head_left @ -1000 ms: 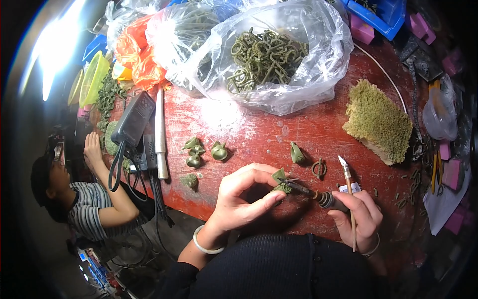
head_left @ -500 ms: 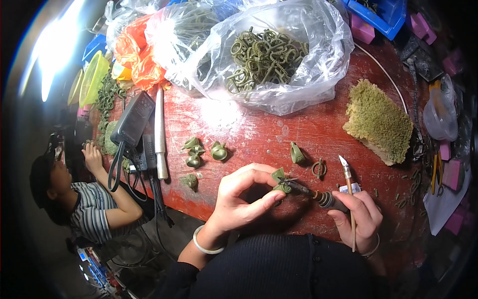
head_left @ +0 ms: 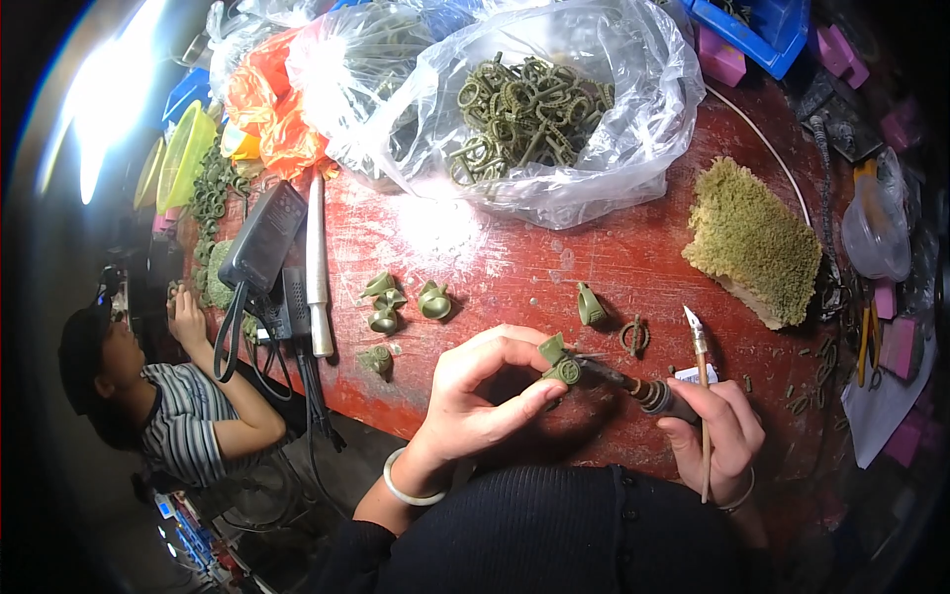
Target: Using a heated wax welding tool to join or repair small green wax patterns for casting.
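Between the thumb and fingers of my left hand (head_left: 485, 386) is a small green wax piece (head_left: 564, 367) with a rolled, rose-like swirl. My right hand (head_left: 727, 436) is closed round the dark handle of a wax pen (head_left: 651, 396), whose thin tip points left at the piece, close beside it. Tucked upright among the same fingers is a craft knife (head_left: 702, 366) with a pale handle, blade upward. Beyond my hands lie a green wax ring (head_left: 591, 306) and a thin ring (head_left: 634, 337). Several cupped green wax pieces (head_left: 384, 302) sit to the left.
A clear plastic bag (head_left: 633, 148) of green wax rings stands at the back of the red table (head_left: 475, 267). A crumbly green sponge block (head_left: 752, 247) lies right. To the left are a tapered rod (head_left: 317, 267) and a black power box (head_left: 264, 233). Another person (head_left: 188, 396) sits far left.
The wax pen's tip has drawn back slightly to the right from the wax piece. My right hand and the craft knife have shifted slightly right; my left hand stays nearly still.
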A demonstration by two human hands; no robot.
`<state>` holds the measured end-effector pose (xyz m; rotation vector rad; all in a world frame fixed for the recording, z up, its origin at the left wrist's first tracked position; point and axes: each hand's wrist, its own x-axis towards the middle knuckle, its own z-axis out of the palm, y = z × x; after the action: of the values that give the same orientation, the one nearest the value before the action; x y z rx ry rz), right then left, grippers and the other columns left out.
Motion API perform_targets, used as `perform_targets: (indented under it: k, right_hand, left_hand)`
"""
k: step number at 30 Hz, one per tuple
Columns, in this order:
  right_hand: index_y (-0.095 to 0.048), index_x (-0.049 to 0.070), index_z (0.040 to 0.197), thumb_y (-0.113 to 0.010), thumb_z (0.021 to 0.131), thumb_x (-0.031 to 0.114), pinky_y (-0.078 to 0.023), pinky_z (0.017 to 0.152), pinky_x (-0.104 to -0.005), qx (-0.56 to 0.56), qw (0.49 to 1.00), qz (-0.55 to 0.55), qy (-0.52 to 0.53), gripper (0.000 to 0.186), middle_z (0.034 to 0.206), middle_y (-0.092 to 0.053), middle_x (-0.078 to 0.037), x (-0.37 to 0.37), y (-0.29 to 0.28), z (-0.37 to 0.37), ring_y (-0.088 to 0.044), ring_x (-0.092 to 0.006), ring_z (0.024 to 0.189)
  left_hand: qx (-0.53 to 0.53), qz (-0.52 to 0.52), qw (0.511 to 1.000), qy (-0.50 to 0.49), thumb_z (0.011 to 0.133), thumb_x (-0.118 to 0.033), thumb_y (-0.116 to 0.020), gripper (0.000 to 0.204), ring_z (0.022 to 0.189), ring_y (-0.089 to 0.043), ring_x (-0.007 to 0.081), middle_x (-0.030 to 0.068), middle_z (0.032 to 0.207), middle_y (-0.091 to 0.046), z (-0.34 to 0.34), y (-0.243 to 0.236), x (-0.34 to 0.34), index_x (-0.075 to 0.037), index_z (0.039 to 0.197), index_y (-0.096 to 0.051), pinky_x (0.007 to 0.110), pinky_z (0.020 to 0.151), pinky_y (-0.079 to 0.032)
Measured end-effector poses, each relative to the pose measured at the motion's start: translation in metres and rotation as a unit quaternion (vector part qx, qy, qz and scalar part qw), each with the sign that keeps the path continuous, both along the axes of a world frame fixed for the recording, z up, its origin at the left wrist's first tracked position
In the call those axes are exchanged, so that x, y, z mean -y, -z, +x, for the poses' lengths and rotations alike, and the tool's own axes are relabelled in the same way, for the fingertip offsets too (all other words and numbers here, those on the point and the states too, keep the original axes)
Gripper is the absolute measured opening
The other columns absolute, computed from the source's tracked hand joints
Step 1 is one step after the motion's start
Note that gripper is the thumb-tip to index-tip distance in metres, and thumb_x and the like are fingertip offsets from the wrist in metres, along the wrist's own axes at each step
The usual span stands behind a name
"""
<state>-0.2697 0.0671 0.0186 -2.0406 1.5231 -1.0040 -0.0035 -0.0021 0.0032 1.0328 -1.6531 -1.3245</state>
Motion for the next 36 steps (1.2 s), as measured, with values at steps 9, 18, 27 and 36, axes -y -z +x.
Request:
perform_targets:
  k: [9,18,27,36]
  right_hand:
    - [-0.071,-0.002,0.114,-0.079,0.089,0.024,-0.055,0.058,-0.0312,0.002,1.000,-0.007,0.009,0.038,0.087,-0.066,-0.010,-0.0010,0.0022,0.0000,-0.066,-0.0212,0.069]
    - [-0.070,-0.004,0.114,-0.079,0.089,0.023,-0.057,0.063,-0.0331,0.006,1.000,0.012,-0.008,0.037,0.091,-0.068,-0.012,-0.0010,-0.0011,-0.0011,-0.069,-0.0246,0.074]
    - [-0.070,-0.003,0.114,-0.079,0.089,0.024,-0.058,0.063,-0.0329,0.005,1.000,0.012,-0.010,0.037,0.090,-0.068,-0.012,0.0010,-0.0004,-0.0004,-0.070,-0.0253,0.074]
    - [-0.071,-0.002,0.113,-0.079,0.089,0.024,-0.057,0.063,-0.0322,0.003,1.000,0.021,0.007,0.037,0.091,-0.068,-0.012,-0.0014,-0.0012,0.0008,-0.069,-0.0237,0.073]
  left_hand:
    - [-0.008,0.011,1.000,0.003,0.081,0.000,-0.079,0.016,0.091,-0.070,0.0217,0.0139,0.100,-0.072,0.0001,-0.0011,0.0006,0.001,0.094,-0.070,0.031,0.082,-0.054]
    - [-0.075,0.077,0.994,-0.011,0.084,0.002,-0.076,0.013,0.091,-0.068,0.0184,0.0130,0.101,-0.071,0.0001,-0.0036,-0.0024,0.003,0.096,-0.069,0.030,0.083,-0.052]
    - [-0.027,0.031,0.999,0.014,0.084,0.000,-0.077,0.014,0.092,-0.070,0.0206,0.0130,0.100,-0.072,0.0022,-0.0011,0.0009,0.001,0.095,-0.070,0.032,0.083,-0.053]
    - [-0.065,0.049,0.996,0.026,0.084,0.004,-0.077,0.020,0.099,-0.069,0.0205,0.0151,0.109,-0.070,0.0009,0.0005,-0.0024,0.000,0.100,-0.066,0.032,0.087,-0.054]
